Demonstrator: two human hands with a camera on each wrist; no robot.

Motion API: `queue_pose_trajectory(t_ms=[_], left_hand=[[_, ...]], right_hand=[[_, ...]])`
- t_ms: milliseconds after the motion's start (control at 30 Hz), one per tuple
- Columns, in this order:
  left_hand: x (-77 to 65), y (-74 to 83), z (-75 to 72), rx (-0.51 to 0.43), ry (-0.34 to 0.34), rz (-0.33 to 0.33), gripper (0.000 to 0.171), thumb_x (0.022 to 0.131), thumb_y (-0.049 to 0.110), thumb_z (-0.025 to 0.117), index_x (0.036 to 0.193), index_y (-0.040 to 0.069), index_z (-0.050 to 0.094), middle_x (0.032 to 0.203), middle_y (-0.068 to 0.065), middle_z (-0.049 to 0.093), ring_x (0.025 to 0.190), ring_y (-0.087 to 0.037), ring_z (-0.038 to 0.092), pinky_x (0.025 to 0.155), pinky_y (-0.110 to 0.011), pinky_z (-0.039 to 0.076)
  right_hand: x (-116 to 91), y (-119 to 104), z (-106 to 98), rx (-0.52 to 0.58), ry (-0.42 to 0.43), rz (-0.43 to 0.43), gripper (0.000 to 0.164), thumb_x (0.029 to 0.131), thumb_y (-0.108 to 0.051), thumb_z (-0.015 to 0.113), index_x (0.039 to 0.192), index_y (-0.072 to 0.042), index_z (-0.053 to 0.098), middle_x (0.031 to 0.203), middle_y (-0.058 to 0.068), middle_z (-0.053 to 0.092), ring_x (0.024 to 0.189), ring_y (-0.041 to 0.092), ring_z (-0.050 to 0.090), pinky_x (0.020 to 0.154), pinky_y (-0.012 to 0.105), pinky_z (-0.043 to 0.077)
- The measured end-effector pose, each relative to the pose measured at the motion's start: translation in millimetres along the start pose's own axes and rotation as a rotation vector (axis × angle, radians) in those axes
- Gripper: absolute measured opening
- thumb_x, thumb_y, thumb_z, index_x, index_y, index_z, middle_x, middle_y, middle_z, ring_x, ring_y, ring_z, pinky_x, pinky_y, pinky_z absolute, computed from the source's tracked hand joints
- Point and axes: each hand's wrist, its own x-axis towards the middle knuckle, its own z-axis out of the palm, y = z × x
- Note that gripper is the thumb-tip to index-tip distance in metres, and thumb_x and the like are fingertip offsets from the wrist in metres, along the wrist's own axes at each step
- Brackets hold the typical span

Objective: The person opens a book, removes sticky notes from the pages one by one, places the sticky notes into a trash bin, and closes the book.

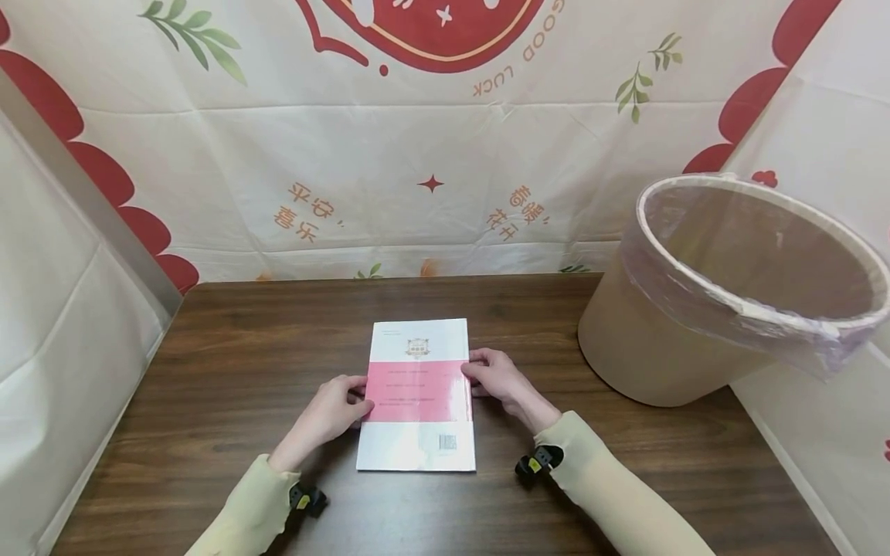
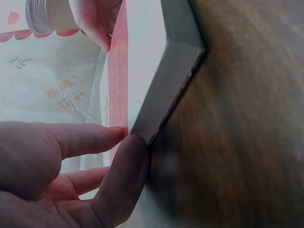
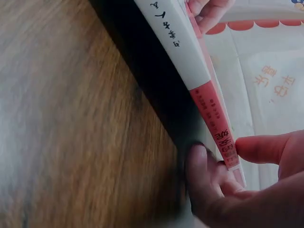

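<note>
A book (image 1: pixel 419 392) with a white cover and a broad pink band lies between two hands, back cover up, with a barcode near its lower right corner. My left hand (image 1: pixel 334 407) pinches its left edge, thumb over the cover and fingers at the side. From the right, my right hand (image 1: pixel 498 376) grips the spine edge, its thumb on the pink band. The left wrist view shows the book's page block (image 2: pixel 172 78) beside the fingertips. Printed characters run along the spine (image 3: pixel 209 109) in the right wrist view, over a dark shadow on the tabletop.
A dark wood-grain table (image 1: pixel 229 363) lies under the book. At the right stands a tan bin (image 1: pixel 653 340) with a clear plastic liner over its rim. A white cloth (image 1: pixel 389 170) with red and green prints hangs behind the table.
</note>
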Motion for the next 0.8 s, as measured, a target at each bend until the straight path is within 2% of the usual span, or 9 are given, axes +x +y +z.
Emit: queue_pose_trajectory(t_ms=[133, 233, 367, 500, 633, 800], left_hand=[[-1.5, 3.3, 0.5, -0.018, 0.031, 0.019, 0.048, 0.083, 0.004, 0.069, 0.128, -0.006, 0.057, 0.097, -0.009, 0.062, 0.071, -0.015, 0.058, 0.054, -0.026, 0.053], [-2.8, 5.6, 1.1, 0.028, 0.090, 0.049, 0.057, 0.081, 0.004, 0.072, 0.133, -0.005, 0.053, 0.104, -0.011, 0.061, 0.078, -0.016, 0.059, 0.060, -0.027, 0.053], [-4.8, 7.5, 1.8, 0.151, 0.167, 0.123, 0.059, 0.079, 0.008, 0.075, 0.135, -0.001, 0.055, 0.118, -0.011, 0.058, 0.099, -0.022, 0.060, 0.082, -0.035, 0.052], [-7.1, 8.5, 2.9, 0.205, 0.188, 0.184, 0.051, 0.081, 0.010, 0.074, 0.129, 0.004, 0.062, 0.128, -0.010, 0.056, 0.116, -0.027, 0.054, 0.097, -0.044, 0.043], [-8.3, 9.6, 5.3, 0.220, 0.185, 0.228, 0.044, 0.083, 0.013, 0.072, 0.126, 0.006, 0.065, 0.132, -0.009, 0.055, 0.121, -0.029, 0.051, 0.100, -0.047, 0.040], [-8.6, 13.8, 7.7, 0.200, 0.223, 0.288, 0.041, 0.086, 0.016, 0.071, 0.126, 0.009, 0.066, 0.129, -0.007, 0.058, 0.120, -0.025, 0.053, 0.100, -0.046, 0.041]], right_hand=[[-3, -3, -3, 0.017, -0.014, 0.030, 0.039, 0.095, -0.013, 0.056, 0.129, 0.006, 0.050, 0.097, 0.014, 0.066, 0.080, 0.017, 0.064, 0.067, 0.033, 0.056], [-5, -4, -5, 0.018, -0.024, 0.030, 0.039, 0.096, -0.015, 0.056, 0.130, 0.005, 0.050, 0.096, 0.013, 0.067, 0.080, 0.018, 0.065, 0.068, 0.032, 0.056], [-7, -3, -7, 0.039, -0.020, 0.025, 0.039, 0.096, -0.015, 0.057, 0.129, 0.004, 0.051, 0.096, 0.012, 0.068, 0.081, 0.019, 0.066, 0.068, 0.032, 0.056], [-7, -3, -7, 0.055, -0.014, 0.023, 0.039, 0.095, -0.015, 0.058, 0.129, 0.004, 0.051, 0.096, 0.013, 0.069, 0.081, 0.019, 0.067, 0.068, 0.032, 0.057], [-9, -6, -7, 0.072, -0.017, 0.015, 0.039, 0.095, -0.015, 0.059, 0.128, 0.003, 0.051, 0.098, 0.012, 0.069, 0.083, 0.020, 0.067, 0.070, 0.033, 0.057], [-12, -11, -9, 0.103, -0.028, -0.026, 0.039, 0.095, -0.013, 0.059, 0.128, 0.005, 0.050, 0.099, 0.014, 0.069, 0.082, 0.020, 0.067, 0.070, 0.033, 0.057]])
